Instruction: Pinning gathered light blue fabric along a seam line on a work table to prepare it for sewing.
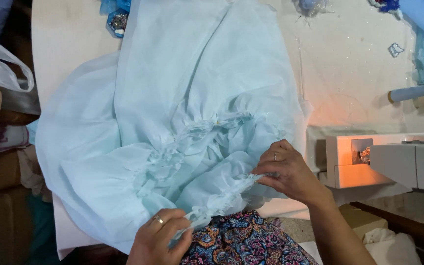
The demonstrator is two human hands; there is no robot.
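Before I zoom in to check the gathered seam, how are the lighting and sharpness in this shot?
Head view: even light on the pale blue fabric; warm orange glow from the sewing machine tints the table; left edge falls dark; left hand and right hand slightly soft.

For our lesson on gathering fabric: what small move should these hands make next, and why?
Probably the right hand should slide more gathers along the ruffled edge toward the left hand. Both hands pinch that edge of the pale blue fabric, and its bunching looks uneven.
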